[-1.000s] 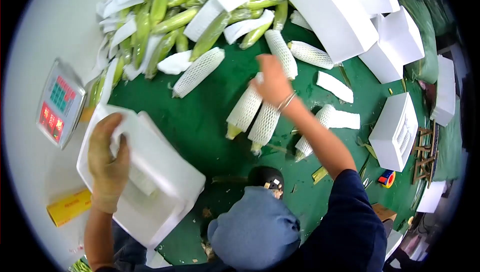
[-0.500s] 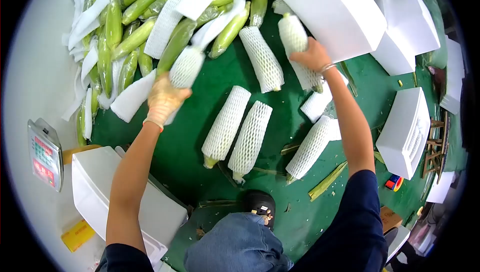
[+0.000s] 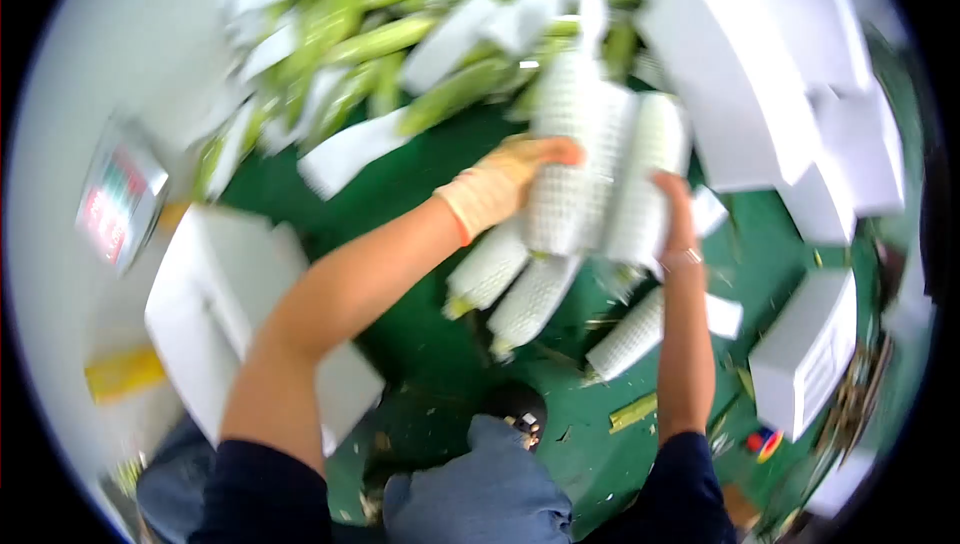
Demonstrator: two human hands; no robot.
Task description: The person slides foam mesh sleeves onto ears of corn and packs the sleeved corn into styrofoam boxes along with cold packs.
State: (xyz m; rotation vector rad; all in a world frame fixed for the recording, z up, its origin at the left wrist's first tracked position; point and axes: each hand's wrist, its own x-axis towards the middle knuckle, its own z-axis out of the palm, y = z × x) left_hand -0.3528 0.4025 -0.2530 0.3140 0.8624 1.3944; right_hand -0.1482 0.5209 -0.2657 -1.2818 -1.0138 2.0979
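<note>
In the head view, somewhat blurred: in the middle of the scene, a gloved left hand [image 3: 515, 174] closed around the lower part of a net-sleeved corn ear [image 3: 558, 189] stood nearly upright. Just to the right, a bare right hand [image 3: 678, 209] with a bracelet, curled around the right side of a second sleeved ear [image 3: 645, 179]. Between these two, a third sleeved ear [image 3: 608, 159], its support too blurred to tell.

Nearer, on a green surface [image 3: 590, 434], two sleeved ears side by side [image 3: 488, 269]; to their right, one more lying ear [image 3: 628, 339]. At the far left, a heap of green corn [image 3: 385, 41] mixed with white foam sleeves [image 3: 450, 39]. At the far right, white foam boxes [image 3: 720, 74]. On the left, a digital scale [image 3: 122, 194] beyond a white box [image 3: 235, 264]. On the near right, another white box [image 3: 780, 359].
</note>
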